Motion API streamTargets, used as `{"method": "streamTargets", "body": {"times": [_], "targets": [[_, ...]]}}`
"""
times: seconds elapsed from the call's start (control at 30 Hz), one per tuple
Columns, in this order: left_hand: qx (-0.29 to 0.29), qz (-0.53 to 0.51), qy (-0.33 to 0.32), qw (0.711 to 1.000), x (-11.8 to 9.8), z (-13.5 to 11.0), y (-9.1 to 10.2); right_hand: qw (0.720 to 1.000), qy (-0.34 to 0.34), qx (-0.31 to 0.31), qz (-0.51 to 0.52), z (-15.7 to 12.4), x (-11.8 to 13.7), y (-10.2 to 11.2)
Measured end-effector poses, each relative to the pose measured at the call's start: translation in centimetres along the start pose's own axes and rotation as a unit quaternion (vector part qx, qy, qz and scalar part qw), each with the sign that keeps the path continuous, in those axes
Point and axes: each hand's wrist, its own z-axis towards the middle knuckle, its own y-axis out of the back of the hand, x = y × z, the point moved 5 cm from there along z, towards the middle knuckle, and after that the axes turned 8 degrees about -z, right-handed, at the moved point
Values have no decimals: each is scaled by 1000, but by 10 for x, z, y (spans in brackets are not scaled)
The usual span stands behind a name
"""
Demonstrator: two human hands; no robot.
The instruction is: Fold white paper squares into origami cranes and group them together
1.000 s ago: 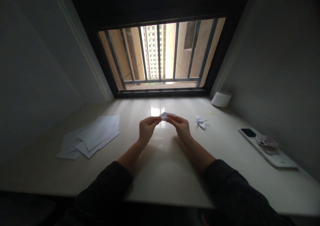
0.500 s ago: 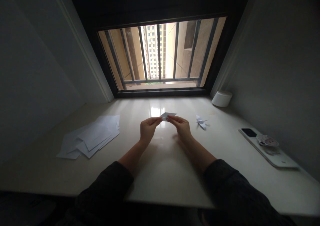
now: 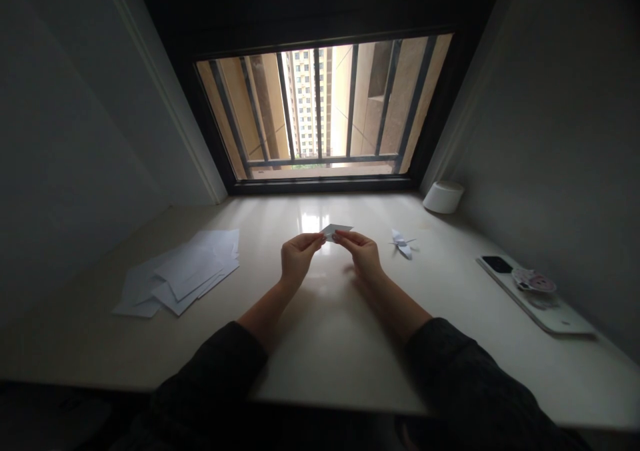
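In the head view, I saw a pale, glossy counter (image 3: 320, 358) running up to a black-framed window (image 3: 320, 186), with dark bars (image 3: 318, 104) outside and a tall building (image 3: 305, 101) beyond. Daylight left a bright reflection (image 3: 314, 222) on the counter, while the grey side walls (image 3: 560, 138) stayed dim. Over the counter's middle, the left hand (image 3: 296, 258) and right hand (image 3: 367, 256) pinched one small folded paper (image 3: 339, 228) between their fingertips, nearly meeting. White sheets (image 3: 187, 271) lay overlapping on the left. A folded paper figure (image 3: 401, 244) rested right of the hands, a phone (image 3: 563, 316) farther right, and a white rounded object (image 3: 444, 198) stood near the window's corner.
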Motion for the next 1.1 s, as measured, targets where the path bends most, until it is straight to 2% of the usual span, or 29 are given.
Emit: {"method": "streamTargets", "body": {"times": [0.17, 0.4, 0.77, 1.1], "targets": [[-5, -12, 6, 1000, 2, -1, 0, 1000, -24, -6, -9, -1, -2, 1], [-26, -63, 56, 996, 8, 0, 0, 999, -31, -4, -22, -2, -2, 2], [-39, -85, 66, 993, 6, -3, -3, 999, -28, -5, -31, 1, -4, 4], [-17, -38, 65, 997, 6, -2, 0, 999, -20, -13, -38, 0, -6, 5]]}}
